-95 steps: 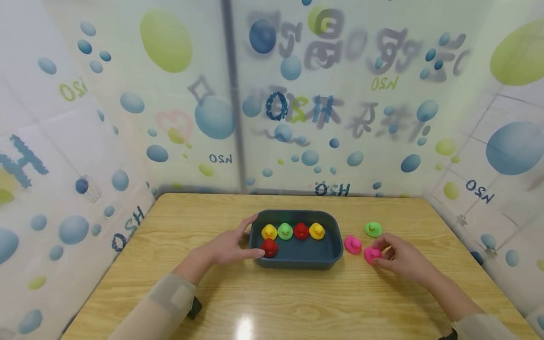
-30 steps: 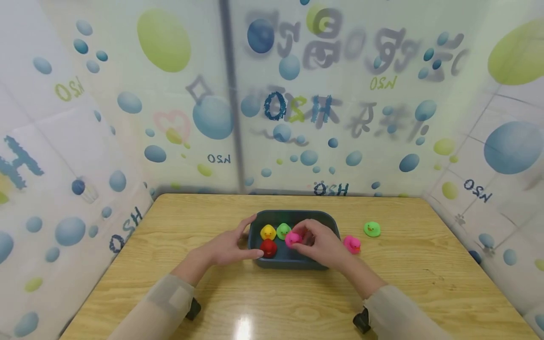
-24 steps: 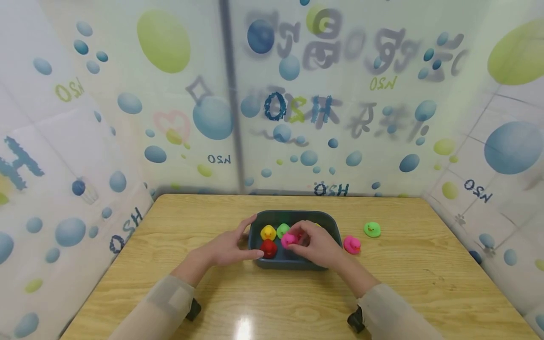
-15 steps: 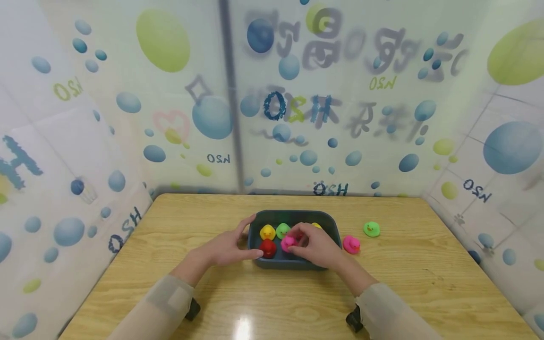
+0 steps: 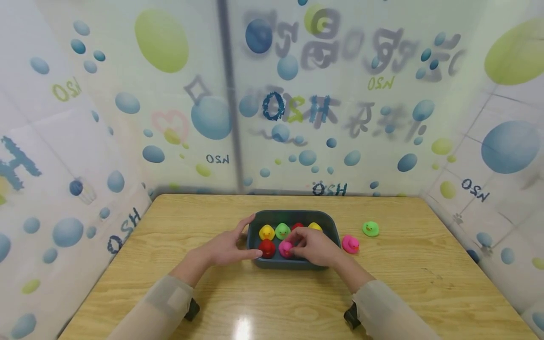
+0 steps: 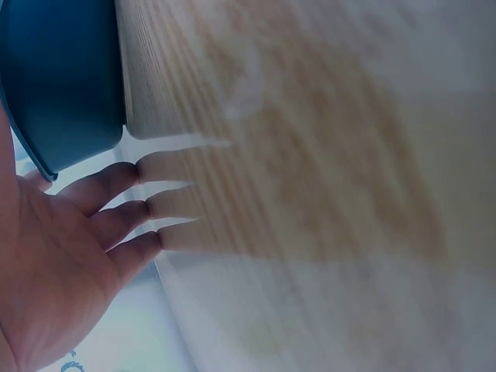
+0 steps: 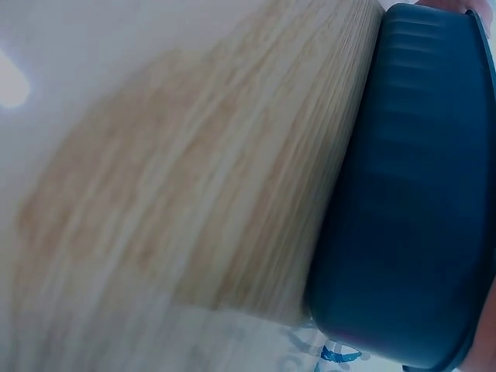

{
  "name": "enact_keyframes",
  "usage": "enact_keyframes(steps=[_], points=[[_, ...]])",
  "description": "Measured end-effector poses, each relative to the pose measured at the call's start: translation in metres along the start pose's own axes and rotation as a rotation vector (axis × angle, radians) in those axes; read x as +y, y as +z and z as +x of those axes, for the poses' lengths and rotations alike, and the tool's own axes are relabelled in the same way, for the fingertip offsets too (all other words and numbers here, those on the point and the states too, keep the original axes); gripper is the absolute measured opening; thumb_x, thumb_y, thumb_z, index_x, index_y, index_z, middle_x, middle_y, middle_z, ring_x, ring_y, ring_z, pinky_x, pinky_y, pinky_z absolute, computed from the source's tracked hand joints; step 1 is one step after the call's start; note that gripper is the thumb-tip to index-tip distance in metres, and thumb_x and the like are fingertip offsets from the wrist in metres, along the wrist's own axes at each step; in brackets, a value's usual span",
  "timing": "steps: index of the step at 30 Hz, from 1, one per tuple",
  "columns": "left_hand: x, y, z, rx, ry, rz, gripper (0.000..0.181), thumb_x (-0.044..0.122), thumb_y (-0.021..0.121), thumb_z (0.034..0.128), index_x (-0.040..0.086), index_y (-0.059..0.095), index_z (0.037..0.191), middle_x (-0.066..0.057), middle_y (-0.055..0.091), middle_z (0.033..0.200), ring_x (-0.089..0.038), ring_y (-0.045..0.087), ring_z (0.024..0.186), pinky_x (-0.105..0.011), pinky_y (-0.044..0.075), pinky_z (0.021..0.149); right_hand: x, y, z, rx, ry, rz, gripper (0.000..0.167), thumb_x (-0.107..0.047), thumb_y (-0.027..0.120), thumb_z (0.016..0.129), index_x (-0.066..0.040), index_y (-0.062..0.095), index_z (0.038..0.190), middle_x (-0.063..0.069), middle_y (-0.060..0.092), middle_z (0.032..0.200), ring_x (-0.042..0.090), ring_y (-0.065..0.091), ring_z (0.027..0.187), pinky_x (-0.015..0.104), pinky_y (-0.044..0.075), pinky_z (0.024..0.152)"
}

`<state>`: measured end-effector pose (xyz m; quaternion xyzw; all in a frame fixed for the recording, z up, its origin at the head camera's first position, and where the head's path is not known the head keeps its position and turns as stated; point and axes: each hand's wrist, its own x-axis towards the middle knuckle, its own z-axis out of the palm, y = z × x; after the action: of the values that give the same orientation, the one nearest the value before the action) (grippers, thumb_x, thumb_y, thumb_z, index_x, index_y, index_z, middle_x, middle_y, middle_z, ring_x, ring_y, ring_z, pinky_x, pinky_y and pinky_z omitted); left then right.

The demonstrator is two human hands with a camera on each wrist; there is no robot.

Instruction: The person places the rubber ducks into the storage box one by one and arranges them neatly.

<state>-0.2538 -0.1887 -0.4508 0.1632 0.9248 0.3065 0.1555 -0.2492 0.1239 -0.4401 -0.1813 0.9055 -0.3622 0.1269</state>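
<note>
In the head view, a dark blue tray [image 5: 293,264] holds yellow, green and red ducks in its back row. A red duck [image 5: 267,248] sits at the front left. My right hand [image 5: 318,246] pinches a pink duck [image 5: 285,249] beside it, partly covering the back row's right side. My left hand [image 5: 225,248] grips the tray's left end, thumb at the front and index finger at the back corner. In the left wrist view, the other fingers of my left hand [image 6: 70,248] extend beside the tray wall [image 6: 66,85]. The right wrist view shows the tray's outer side [image 7: 403,186], not the duck.
A second pink duck [image 5: 350,244] lies on the wooden table [image 5: 272,302] just right of the tray. A green duck [image 5: 371,229] lies farther back and right. Patterned sheets [image 5: 272,160] enclose the table's back and sides.
My right hand has carried one pink duck from the table leftward into the tray and lowered it beside the front red duck. My left hand has kept its grip on the tray.
</note>
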Motion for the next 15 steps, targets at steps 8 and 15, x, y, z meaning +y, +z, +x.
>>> enact_keyframes(steps=[8, 15], points=[[-0.0008, 0.0006, -0.0002, -0.002, -0.003, 0.003, 0.111, 0.081, 0.071, 0.0899, 0.05, 0.006, 0.174, -0.014, 0.054, 0.168, -0.051, 0.049, 0.154, -0.07, 0.038, 0.126, 0.0011, -0.0008, 0.0001, -0.01, -0.004, -0.003, 0.023, -0.021, 0.08, 0.102, -0.023, 0.078, 0.125, -0.005, 0.075, 0.108, 0.013, 0.066, 0.091, 0.029, 0.06, 0.083], [-0.0004, -0.0001, -0.0015, -0.001, 0.002, 0.006, 0.11, 0.081, 0.071, 0.0907, 0.05, 0.006, 0.174, -0.014, 0.054, 0.168, -0.051, 0.05, 0.153, -0.071, 0.038, 0.126, 0.0001, -0.0021, -0.0019, -0.023, -0.037, -0.015, 0.025, -0.021, 0.08, 0.103, -0.024, 0.079, 0.128, -0.004, 0.076, 0.119, 0.013, 0.071, 0.101, 0.039, 0.064, 0.097]])
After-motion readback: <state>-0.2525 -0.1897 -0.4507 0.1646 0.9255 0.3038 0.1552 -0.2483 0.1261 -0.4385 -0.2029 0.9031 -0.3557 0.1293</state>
